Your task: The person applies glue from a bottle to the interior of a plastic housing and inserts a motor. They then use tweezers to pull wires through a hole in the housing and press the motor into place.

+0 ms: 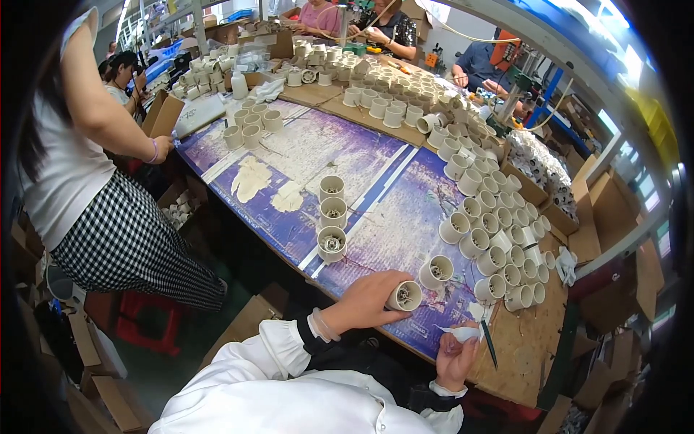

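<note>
Currently, my left hand (367,302) grips a white cup (406,296), open end up, at the near edge of the worktop (416,192); rightward and nearer, my right hand (456,359) pinches a white sheet (461,333).

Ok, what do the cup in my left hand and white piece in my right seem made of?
The cup in your left hand: probably plastic, smooth and satiny, with thin, even cream walls. The white piece in your right hand: perhaps paper or cloth, matte, from its thin, pointed edge.
</note>
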Motion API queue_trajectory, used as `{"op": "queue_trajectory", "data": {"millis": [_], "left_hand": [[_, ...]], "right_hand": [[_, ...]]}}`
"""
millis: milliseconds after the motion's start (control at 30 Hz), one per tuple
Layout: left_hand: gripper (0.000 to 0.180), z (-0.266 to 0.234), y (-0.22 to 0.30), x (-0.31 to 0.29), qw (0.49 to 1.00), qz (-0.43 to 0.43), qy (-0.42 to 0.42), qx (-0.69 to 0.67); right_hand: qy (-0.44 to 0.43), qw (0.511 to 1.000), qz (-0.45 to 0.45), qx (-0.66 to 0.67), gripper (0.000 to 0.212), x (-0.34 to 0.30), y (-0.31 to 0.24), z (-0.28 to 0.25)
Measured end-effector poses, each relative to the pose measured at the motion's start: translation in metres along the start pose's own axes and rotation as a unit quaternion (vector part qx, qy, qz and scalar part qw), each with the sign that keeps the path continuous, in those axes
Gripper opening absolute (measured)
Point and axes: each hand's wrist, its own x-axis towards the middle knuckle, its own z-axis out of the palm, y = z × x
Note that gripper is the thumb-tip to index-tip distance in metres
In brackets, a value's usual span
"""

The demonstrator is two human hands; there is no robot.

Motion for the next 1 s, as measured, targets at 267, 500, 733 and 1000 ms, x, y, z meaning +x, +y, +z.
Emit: {"op": "queue_trajectory", "data": {"millis": [267, 500, 733, 1000], "left_hand": [[0.058, 0.002, 0.0, 0.001, 1.0, 0.009, 0.002, -0.002], [0.058, -0.001, -0.003, 0.0, 1.0, -0.007, 0.008, 0.013], [0.057, 0.012, -0.012, 0.0, 0.999, 0.023, 0.038, -0.018], [0.063, 0.01, -0.004, -0.01, 0.999, 0.024, 0.022, -0.031]], "right_hand": [[-0.014, 1.0, -0.009, -0.014, 0.036, -0.001, 0.001, -0.007], [0.003, 1.0, 0.012, 0.007, 0.035, -0.001, 0.007, -0.009], [0.031, 0.999, -0.009, 0.005, 0.042, 0.0, 0.018, -0.048], [-0.104, 0.878, -0.196, -0.425, 0.021, 0.014, 0.009, -0.079]]}}
